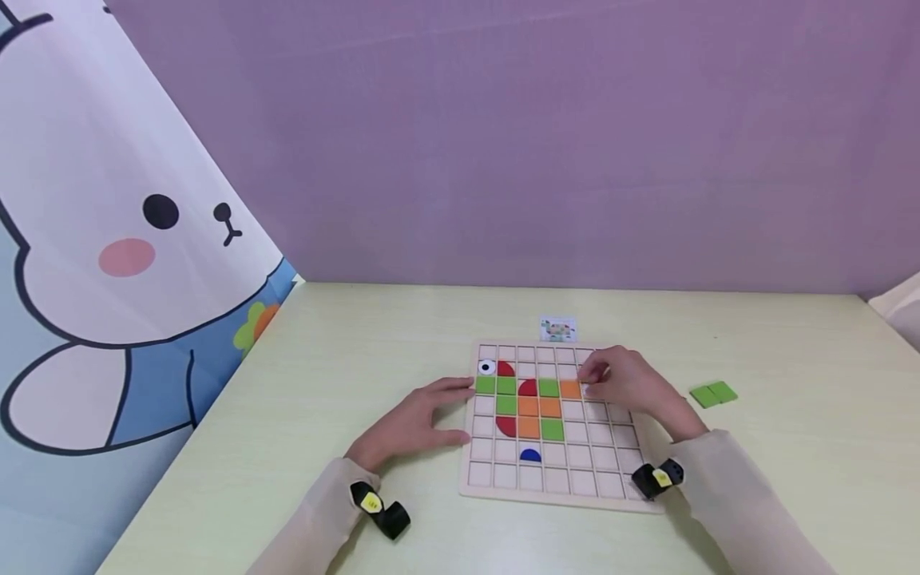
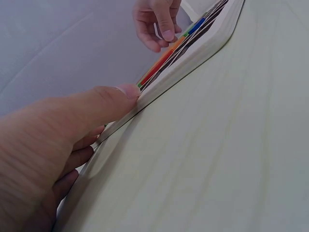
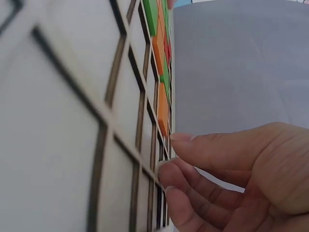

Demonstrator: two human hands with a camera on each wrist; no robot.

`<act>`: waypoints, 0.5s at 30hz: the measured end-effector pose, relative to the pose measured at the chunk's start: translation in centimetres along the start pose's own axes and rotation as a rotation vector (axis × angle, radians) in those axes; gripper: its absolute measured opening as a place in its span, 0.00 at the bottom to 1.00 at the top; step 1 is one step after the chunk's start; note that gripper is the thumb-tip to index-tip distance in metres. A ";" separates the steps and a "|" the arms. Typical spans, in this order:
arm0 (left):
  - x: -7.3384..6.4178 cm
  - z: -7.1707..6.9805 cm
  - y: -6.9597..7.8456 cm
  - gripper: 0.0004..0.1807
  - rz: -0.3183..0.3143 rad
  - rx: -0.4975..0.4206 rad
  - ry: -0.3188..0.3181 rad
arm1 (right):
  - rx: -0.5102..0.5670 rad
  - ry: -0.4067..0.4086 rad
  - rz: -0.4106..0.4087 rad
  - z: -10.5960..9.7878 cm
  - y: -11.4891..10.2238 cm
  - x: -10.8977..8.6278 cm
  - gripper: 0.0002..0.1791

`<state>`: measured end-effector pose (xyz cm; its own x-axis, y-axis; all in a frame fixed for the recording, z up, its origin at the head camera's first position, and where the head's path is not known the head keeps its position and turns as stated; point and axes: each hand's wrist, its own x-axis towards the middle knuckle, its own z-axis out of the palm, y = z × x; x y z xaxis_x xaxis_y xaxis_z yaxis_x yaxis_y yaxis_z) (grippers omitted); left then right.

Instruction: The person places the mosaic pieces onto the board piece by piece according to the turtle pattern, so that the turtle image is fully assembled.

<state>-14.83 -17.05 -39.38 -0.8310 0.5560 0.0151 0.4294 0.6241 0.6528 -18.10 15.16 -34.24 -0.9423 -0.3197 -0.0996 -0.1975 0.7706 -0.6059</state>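
Note:
A square wooden grid board [image 1: 509,493] lies on the table, with green, orange and red tiles forming a shape in its cells. A white eye tile [image 1: 486,367] and a blue half-round tile [image 1: 530,455] also sit in cells. My left hand [image 1: 420,423] rests at the board's left edge, thumb and fingers spread; the thumb touches the rim in the left wrist view. Over the board's upper right, my right hand [image 1: 627,382] has bent fingers beside an orange tile [image 1: 570,390]. In the right wrist view a gap shows between thumb and fingers, with nothing visible in it.
Two green tiles [image 1: 714,394] lie on the table right of the board. A small picture card [image 1: 558,328] lies behind the board's far edge. Beyond the table hangs a purple backdrop [image 1: 503,160], and a cartoon-printed cloth [image 1: 144,319] is at the left.

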 end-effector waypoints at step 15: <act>-0.1 -0.1 0.2 0.36 0.001 -0.004 -0.001 | -0.042 0.035 -0.008 -3.8 2.9 -2.0 0.09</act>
<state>-14.69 -17.06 -39.16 -0.8305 0.5568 0.0147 0.4283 0.6214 0.6561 -17.77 20.09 -32.80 -0.9492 -0.3074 -0.0670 -0.2157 0.7908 -0.5728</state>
